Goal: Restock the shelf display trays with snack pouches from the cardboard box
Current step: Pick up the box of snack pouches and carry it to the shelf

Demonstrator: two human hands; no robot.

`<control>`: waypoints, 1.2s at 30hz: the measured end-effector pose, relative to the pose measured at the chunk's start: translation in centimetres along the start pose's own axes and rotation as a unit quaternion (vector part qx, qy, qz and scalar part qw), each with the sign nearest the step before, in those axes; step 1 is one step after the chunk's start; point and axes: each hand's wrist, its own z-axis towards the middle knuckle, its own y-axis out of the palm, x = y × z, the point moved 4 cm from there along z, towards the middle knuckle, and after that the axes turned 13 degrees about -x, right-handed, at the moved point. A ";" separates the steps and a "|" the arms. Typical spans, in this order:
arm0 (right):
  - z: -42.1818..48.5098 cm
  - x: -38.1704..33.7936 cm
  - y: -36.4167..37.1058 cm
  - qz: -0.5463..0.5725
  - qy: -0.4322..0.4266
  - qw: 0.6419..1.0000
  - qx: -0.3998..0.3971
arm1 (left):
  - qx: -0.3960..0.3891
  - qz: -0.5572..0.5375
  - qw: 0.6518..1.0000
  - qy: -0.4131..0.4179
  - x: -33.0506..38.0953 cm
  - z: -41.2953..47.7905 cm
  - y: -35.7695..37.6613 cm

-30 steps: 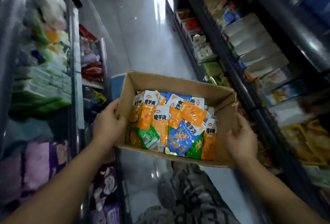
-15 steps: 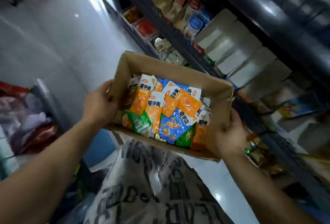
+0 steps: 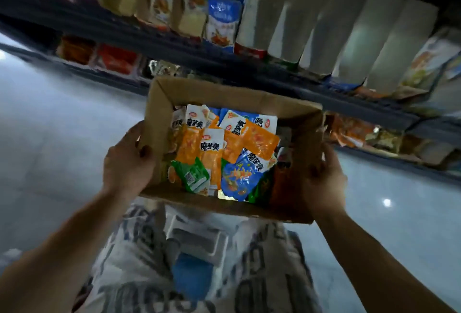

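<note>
Dim snack shelving (image 3: 249,63) fills the background while the left hand (image 3: 127,160) and right hand (image 3: 324,183) each grip a side wall of the cardboard box (image 3: 224,93), snack pouches (image 3: 212,148) heaped inside, apparently carrying it into position; next it probably needs setting down, freeing a hand.

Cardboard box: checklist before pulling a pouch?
1. Box held on both sides: ok. Left-hand grip on the cardboard box's left wall, right-hand grip on its right wall.
2. Free hand for picking: not ok, both hold the box.
3. Pouches reachable: ok, snack pouches lie loose under the open top.
4. Room in the shelf trays: cannot tell, blurred.
5. Box level: cannot tell, the view is tilted.
</note>
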 end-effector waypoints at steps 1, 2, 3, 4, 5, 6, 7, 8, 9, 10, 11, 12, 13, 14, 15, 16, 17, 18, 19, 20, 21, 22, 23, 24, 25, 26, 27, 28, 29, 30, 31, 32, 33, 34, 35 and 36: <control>0.2 0.4 1.2 0.008 0.019 1.000 0.011 | -0.013 0.009 1.000 0.017 -0.5 1.3 0.2; 0.4 0.9 2.5 0.014 0.028 0.999 0.018 | -0.023 0.016 0.999 0.031 -1.0 2.5 0.4; 0.7 1.5 3.9 0.015 0.033 0.999 0.019 | -0.030 0.021 0.998 0.043 -1.6 3.6 0.8; 1.0 2.2 5.3 0.014 0.035 0.999 0.020 | -0.034 0.026 0.998 0.048 -2.3 4.6 1.3; 1.5 3.0 6.6 0.019 0.040 0.999 0.024 | -0.038 0.031 0.997 0.052 -2.9 5.7 2.1; 2.1 4.0 8.0 0.028 0.043 0.998 0.025 | -0.042 0.034 0.997 0.058 -3.7 6.8 3.1; 2.7 5.1 9.5 0.035 0.045 0.998 0.023 | -0.043 0.036 0.996 0.067 -4.6 7.9 4.2; 3.5 6.0 10.9 0.041 0.040 0.998 0.024 | -0.043 0.038 0.995 0.075 -5.5 9.2 5.3; 4.3 7.0 12.4 0.044 0.041 0.998 0.026 | -0.041 0.043 0.995 0.084 -6.5 10.5 6.5; 5.3 7.9 14.0 0.048 0.039 0.998 0.027 | -0.038 0.050 0.994 0.089 -7.3 11.9 7.8; 6.2 8.8 15.5 0.049 0.041 0.998 0.029 | -0.035 0.053 0.994 0.092 -8.2 13.5 9.1; 7.1 9.7 16.9 0.048 0.042 0.997 0.030 | -0.032 0.053 0.994 0.090 -9.0 14.8 10.3; 8.2 10.8 18.7 0.046 0.043 0.997 0.039 | -0.031 0.053 0.994 0.087 -10.1 16.5 11.9; 9.1 11.7 19.9 0.043 0.040 0.997 0.045 | -0.034 0.057 0.994 0.082 -10.9 17.7 12.9; 9.6 12.1 20.7 0.042 0.041 0.997 0.044 | -0.039 0.057 0.994 0.080 -11.3 18.6 13.5; 10.4 12.9 21.9 0.047 0.040 0.997 0.044 | -0.044 0.057 0.994 0.082 -12.0 19.6 14.6; 11.1 13.6 23.1 0.050 0.042 0.997 0.044 | -0.048 0.061 0.993 0.086 -12.9 20.5 15.7; 12.0 14.3 24.2 0.054 0.035 0.997 0.050 | -0.051 0.063 0.993 0.088 -13.6 21.6 16.6; 12.8 14.9 25.4 0.057 0.031 0.996 0.057 | -0.051 0.060 0.993 0.092 -14.2 22.7 17.5; 13.6 15.3 26.5 0.062 0.026 0.996 0.065 | -0.050 0.058 0.992 0.096 -14.8 23.6 18.3; 14.3 15.6 27.5 0.066 0.026 0.995 0.072 | -0.047 0.056 0.992 0.103 -15.3 24.5 19.0; 15.0 16.1 28.3 0.071 0.022 0.994 0.081 | -0.044 0.053 0.991 0.112 -15.7 25.2 19.7; 15.6 16.5 29.1 0.070 0.019 0.993 0.090 | -0.039 0.046 0.990 0.124 -16.0 25.8 20.4; 16.2 16.8 29.7 0.066 0.016 0.993 0.099 | -0.036 0.037 0.989 0.137 -16.4 26.3 21.1; 16.6 17.1 30.2 0.058 0.017 0.993 0.105 | -0.032 0.024 0.988 0.151 -16.7 26.7 21.7; 17.0 17.5 30.6 0.050 0.017 0.993 0.106 | -0.033 0.016 0.987 0.158 -16.9 27.0 22.3; 17.3 17.9 30.9 0.046 0.018 0.993 0.104 | -0.036 0.012 0.986 0.165 -17.3 27.4 23.0; 17.5 18.3 31.2 0.044 0.020 0.994 0.103 | -0.040 0.014 0.986 0.164 -17.5 27.7 23.6; 17.7 18.8 31.4 0.044 0.026 0.993 0.104 | -0.039 0.013 0.985 0.166 -17.7 28.0 24.2; 17.9 19.3 31.5 0.041 0.028 0.993 0.108 | -0.037 0.014 0.985 0.170 -17.8 28.2 24.7; 18.1 19.6 31.6 0.038 0.027 0.993 0.112 | -0.031 0.012 0.983 0.180 -18.0 28.5 25.1; 18.1 19.8 31.7 0.034 0.023 0.993 0.111 | -0.028 0.008 0.982 0.187 -18.1 28.7 25.4; 18.1 19.9 31.7 0.035 0.015 0.993 0.109 | -0.022 0.002 0.981 0.194 -18.2 28.7 25.6; 18.0 19.8 31.6 0.040 0.006 0.993 0.109 | -0.018 -0.002 0.981 0.195 -18.3 28.8 25.7; 17.9 19.7 31.5 0.044 0.002 0.993 0.110 | -0.017 -0.003 0.981 0.193 -18.3 29.0 25.7; 17.8 19.6 31.4 0.047 0.000 0.993 0.107 | -0.018 -0.003 0.982 0.187 -18.3 29.1 25.6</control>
